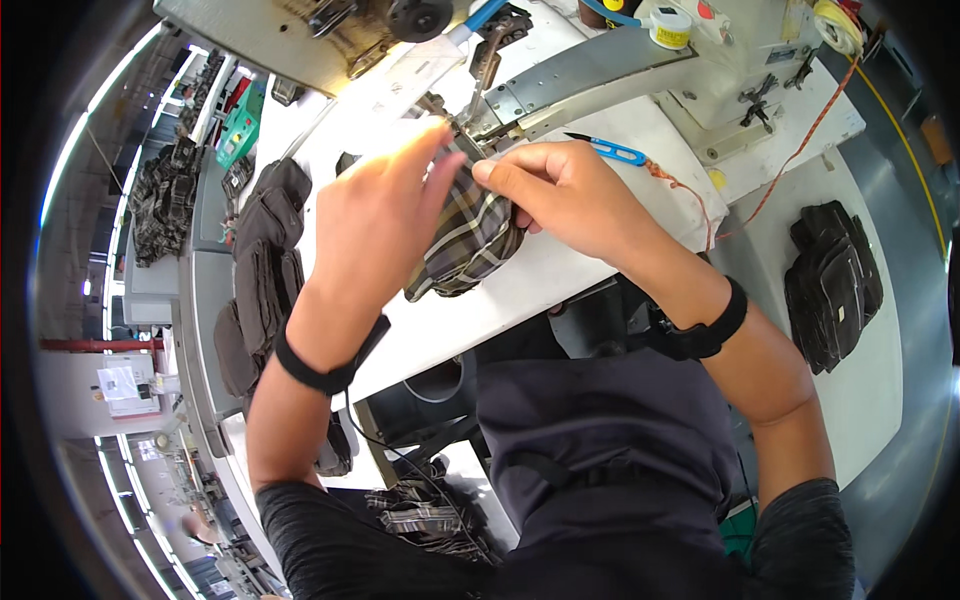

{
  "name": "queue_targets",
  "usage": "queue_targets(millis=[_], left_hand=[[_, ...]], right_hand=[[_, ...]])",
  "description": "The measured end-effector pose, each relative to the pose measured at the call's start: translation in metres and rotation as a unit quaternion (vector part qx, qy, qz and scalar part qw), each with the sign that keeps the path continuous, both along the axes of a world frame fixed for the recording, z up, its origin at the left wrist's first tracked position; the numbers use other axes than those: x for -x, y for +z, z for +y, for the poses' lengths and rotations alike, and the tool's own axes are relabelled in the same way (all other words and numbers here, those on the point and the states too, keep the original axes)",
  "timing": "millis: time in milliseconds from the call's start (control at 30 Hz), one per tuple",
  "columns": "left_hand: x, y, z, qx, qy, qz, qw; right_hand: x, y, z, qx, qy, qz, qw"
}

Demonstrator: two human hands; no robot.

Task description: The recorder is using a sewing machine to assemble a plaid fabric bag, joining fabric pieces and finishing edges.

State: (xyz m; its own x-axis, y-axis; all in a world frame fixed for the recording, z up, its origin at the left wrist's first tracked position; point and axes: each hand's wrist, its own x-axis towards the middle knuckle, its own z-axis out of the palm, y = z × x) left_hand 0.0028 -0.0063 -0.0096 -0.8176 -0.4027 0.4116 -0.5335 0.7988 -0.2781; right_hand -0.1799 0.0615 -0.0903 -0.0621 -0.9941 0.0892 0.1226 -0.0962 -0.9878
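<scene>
A piece of plaid fabric (pixel 465 250) lies on the white sewing table (pixel 400 350) beneath the machine's needle area. My left hand (pixel 375 215) is over its upper left part, fingers reaching toward the presser foot, fingertips blurred; what they hold is unclear. My right hand (pixel 560 195) grips the fabric's upper right with thumb and bent fingers. Just behind it are blue thread snips (pixel 615 150) tied to an orange cord (pixel 790 165).
The sewing machine (pixel 590 75) spans the top, with a white pot (pixel 668 28) on it. Stacks of dark pieces lie left (pixel 265 240) and on a right-hand board (pixel 830 285). Plaid bundles sit far left (pixel 160 200) and below the table (pixel 420 515).
</scene>
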Motion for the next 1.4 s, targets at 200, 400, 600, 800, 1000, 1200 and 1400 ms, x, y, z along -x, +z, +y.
queue_targets(millis=[200,400,600,800,1000,1200,1400], left_hand=[[-0.009,0.004,0.059,-0.242,-0.01,0.088,0.966],[-0.001,-0.008,0.062,-0.364,0.072,0.193,0.908],[-0.007,-0.004,0.058,-0.335,0.052,0.072,0.938],[-0.005,-0.018,0.067,-0.132,0.027,0.03,0.99],[-0.011,-0.016,0.067,-0.042,0.044,0.094,0.994],[0.004,-0.015,0.053,0.018,0.039,0.173,0.984],[0.006,-0.033,0.046,0.046,-0.058,0.173,0.982]], right_hand=[[-0.004,-0.012,0.022,0.056,-0.007,-0.004,0.998],[-0.007,0.0,0.028,0.052,-0.054,0.069,0.995],[-0.012,-0.005,0.021,0.078,-0.063,0.07,0.993],[-0.017,0.005,0.022,0.04,-0.072,0.111,0.99],[-0.025,0.001,0.025,0.031,-0.11,0.051,0.992],[-0.049,0.005,0.015,0.08,-0.243,0.193,0.947],[-0.046,-0.027,0.029,0.17,-0.304,0.238,0.907]])
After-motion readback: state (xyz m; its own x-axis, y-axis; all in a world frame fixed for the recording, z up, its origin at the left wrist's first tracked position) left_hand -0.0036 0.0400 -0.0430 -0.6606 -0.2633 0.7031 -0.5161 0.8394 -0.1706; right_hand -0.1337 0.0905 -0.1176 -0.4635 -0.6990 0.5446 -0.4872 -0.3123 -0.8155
